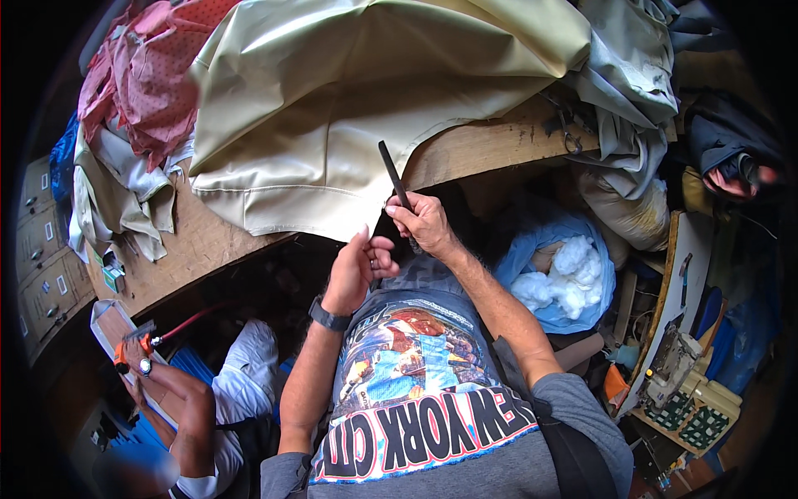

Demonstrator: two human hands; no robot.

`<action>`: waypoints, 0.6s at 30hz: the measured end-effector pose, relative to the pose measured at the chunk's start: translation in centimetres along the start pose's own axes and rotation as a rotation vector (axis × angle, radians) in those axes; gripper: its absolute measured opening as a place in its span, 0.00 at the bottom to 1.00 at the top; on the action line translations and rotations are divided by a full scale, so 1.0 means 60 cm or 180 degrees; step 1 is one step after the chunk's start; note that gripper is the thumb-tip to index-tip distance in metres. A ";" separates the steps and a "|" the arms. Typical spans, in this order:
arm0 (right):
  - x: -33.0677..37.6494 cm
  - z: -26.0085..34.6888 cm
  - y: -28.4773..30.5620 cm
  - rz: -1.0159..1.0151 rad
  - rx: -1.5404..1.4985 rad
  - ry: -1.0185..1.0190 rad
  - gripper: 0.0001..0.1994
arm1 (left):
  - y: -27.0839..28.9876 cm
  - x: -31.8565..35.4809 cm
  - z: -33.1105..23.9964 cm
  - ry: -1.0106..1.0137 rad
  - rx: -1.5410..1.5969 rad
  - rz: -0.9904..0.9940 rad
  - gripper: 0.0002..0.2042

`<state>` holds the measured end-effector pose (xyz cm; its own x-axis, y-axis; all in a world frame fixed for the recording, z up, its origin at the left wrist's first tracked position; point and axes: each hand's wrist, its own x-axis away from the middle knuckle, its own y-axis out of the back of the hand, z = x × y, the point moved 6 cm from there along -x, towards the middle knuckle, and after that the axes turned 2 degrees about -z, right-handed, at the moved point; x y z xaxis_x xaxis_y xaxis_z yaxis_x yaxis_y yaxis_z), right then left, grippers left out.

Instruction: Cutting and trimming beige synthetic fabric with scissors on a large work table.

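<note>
A large sheet of cream leather-like material drapes over the wooden bench, with a stitched seam along its near edge. My right hand is closed around a long, narrow dark tool that points up and away over the sheet; its exact kind I cannot make out. Close by, my left hand hovers at the sheet's near corner, fingers loosely curled and thumb apart, with nothing visible in it. Whether the thumb touches the material I cannot tell.
Pink dotted cloth lies piled at the bench's left. A blue bag of white stuffing stands below right, near a sewing machine. At lower left, another person's hand grips an orange tool with a red hose.
</note>
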<state>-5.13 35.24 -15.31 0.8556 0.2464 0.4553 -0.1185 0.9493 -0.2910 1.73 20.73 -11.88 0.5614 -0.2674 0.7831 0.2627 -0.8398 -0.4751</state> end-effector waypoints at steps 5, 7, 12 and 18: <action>-0.008 -0.001 -0.004 -0.0038 0.0145 0.0097 0.07 | -0.037 0.048 -0.067 -0.2525 -0.3100 -0.1197 0.10; -0.012 -0.009 -0.005 0.0008 0.0172 0.0095 0.07 | -0.072 0.060 -0.099 -0.3623 -0.3902 -0.1447 0.14; -0.015 -0.005 -0.005 -0.0025 0.0185 0.0297 0.07 | -0.102 0.062 -0.139 -0.4110 -0.4316 -0.1760 0.17; -0.018 -0.002 -0.003 -0.0034 0.0195 0.0198 0.08 | -0.065 0.004 -0.116 -0.3773 -0.4851 -0.1310 0.10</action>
<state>-5.95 34.76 -15.83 0.8863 0.2256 0.4045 -0.1383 0.9624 -0.2336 -4.61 20.63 -7.06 0.9741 -0.1311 -0.1843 0.0783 -0.5691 0.8185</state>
